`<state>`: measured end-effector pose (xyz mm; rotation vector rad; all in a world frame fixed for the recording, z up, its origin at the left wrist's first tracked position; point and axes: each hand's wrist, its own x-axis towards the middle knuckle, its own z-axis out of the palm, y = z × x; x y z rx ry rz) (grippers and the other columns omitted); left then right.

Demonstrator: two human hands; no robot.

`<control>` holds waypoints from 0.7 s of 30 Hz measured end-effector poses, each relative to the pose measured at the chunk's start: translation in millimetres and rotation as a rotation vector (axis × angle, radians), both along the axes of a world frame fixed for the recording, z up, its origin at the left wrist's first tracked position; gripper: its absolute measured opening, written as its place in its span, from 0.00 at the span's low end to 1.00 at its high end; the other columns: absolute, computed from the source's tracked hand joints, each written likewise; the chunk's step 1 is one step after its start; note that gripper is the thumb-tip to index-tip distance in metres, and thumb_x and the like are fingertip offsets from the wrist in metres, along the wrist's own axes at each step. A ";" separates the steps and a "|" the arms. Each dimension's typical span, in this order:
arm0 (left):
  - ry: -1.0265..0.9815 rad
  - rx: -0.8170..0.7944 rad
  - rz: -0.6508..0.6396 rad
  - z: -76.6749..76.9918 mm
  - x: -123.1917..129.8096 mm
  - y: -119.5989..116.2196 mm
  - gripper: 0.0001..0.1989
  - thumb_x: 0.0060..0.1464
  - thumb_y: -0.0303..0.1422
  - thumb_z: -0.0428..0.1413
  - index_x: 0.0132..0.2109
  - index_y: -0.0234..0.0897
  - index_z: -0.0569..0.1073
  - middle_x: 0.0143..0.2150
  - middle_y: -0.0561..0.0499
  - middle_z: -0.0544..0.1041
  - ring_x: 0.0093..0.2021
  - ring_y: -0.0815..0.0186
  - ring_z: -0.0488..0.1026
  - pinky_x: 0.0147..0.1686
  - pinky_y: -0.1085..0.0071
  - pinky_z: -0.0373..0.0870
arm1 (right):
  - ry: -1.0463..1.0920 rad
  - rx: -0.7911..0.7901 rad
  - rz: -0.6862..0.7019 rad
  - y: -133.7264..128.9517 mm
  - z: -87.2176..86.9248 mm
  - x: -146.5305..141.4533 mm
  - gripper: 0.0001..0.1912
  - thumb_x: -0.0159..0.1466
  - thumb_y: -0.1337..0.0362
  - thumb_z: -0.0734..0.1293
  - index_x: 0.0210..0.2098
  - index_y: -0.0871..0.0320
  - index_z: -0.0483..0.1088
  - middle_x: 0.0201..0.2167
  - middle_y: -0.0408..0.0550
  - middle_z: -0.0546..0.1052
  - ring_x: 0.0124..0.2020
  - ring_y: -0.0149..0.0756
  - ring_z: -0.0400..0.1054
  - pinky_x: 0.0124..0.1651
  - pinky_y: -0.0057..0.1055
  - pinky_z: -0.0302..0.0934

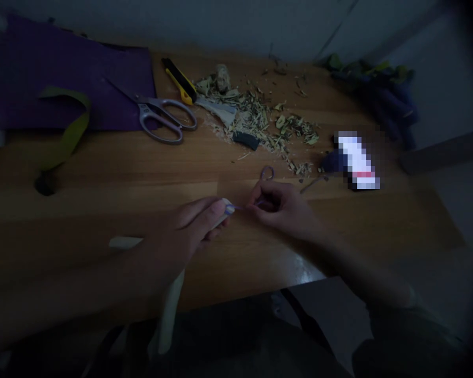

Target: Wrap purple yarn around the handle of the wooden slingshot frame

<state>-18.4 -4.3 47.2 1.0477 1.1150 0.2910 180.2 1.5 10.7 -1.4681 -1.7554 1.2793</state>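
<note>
My left hand (205, 223) is closed around a pale, peeled wooden stick (227, 206), its thumb along the top near the tip. Purple string (238, 207) is wound round that tip and runs taut to my right hand (279, 207), whose thumb and fingers pinch it. A loose loop of the string curls up behind the right fingers. Two more pale wooden ends show beside my left forearm, one pointing left and one hanging past the table edge. They look like branches of the same stick, but the joint is hidden behind the hand and arm.
On the wooden table (102, 157) lie scissors (167, 121), a yellow-black utility knife (179, 81), a heap of wood shavings (252, 113), purple sheet material (122, 68) and an olive strap (73, 134). A blurred-out lit phone-like object (358, 160) and purple-green gloves (386, 92) are at right.
</note>
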 end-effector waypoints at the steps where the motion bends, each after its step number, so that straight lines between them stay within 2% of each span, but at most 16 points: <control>1: -0.004 0.014 0.026 -0.8 -0.1 0.7 0.17 0.56 0.47 0.44 0.35 0.37 0.65 0.24 0.58 0.59 0.22 0.74 0.53 0.21 0.76 0.50 | 0.045 0.000 0.000 -1.6 1.7 1.3 0.05 0.53 0.67 0.65 0.24 0.60 0.63 0.20 0.38 0.62 0.20 0.22 0.52 0.21 0.22 0.47; 4: -0.006 0.042 0.093 -3.9 0.0 2.9 0.16 0.56 0.46 0.43 0.34 0.37 0.64 0.24 0.58 0.58 0.21 0.75 0.51 0.21 0.76 0.49 | 0.221 0.066 0.033 -6.5 6.4 8.4 0.07 0.56 0.64 0.65 0.25 0.59 0.63 0.20 0.38 0.62 0.19 0.22 0.50 0.20 0.22 0.45; 7: -0.002 0.054 0.146 -6.0 0.8 4.5 0.16 0.56 0.46 0.44 0.34 0.38 0.63 0.25 0.58 0.58 0.22 0.75 0.52 0.21 0.76 0.49 | 0.373 0.127 0.225 -10.1 10.3 14.3 0.07 0.56 0.64 0.66 0.25 0.58 0.63 0.20 0.38 0.62 0.19 0.22 0.50 0.20 0.23 0.47; 10: -0.037 0.051 0.129 -6.6 1.4 5.1 0.15 0.56 0.45 0.44 0.35 0.38 0.64 0.26 0.57 0.60 0.23 0.75 0.54 0.20 0.78 0.50 | 0.287 0.108 0.380 -10.6 12.4 12.8 0.06 0.54 0.68 0.66 0.23 0.59 0.63 0.19 0.38 0.63 0.19 0.22 0.52 0.20 0.21 0.47; 13: -0.132 0.025 0.091 -6.2 0.1 4.4 0.16 0.55 0.46 0.44 0.33 0.38 0.64 0.23 0.58 0.58 0.20 0.76 0.51 0.18 0.79 0.48 | 0.127 0.065 0.293 -6.0 10.3 8.2 0.05 0.53 0.71 0.64 0.24 0.60 0.62 0.20 0.38 0.62 0.20 0.22 0.53 0.20 0.20 0.48; 16: -0.178 -0.050 0.071 -4.6 -3.1 2.2 0.18 0.54 0.48 0.45 0.31 0.37 0.64 0.21 0.59 0.56 0.18 0.77 0.48 0.16 0.79 0.46 | 0.088 0.045 0.154 0.4 5.0 7.4 0.04 0.54 0.69 0.64 0.25 0.60 0.62 0.20 0.38 0.62 0.20 0.22 0.51 0.20 0.20 0.47; 21: -0.308 -0.335 0.026 0.8 -5.3 -1.9 0.19 0.54 0.48 0.47 0.29 0.37 0.64 0.20 0.59 0.56 0.17 0.79 0.48 0.15 0.82 0.46 | 0.115 0.006 0.137 1.6 -0.6 5.3 0.07 0.56 0.65 0.65 0.26 0.60 0.63 0.20 0.38 0.60 0.20 0.22 0.50 0.20 0.21 0.45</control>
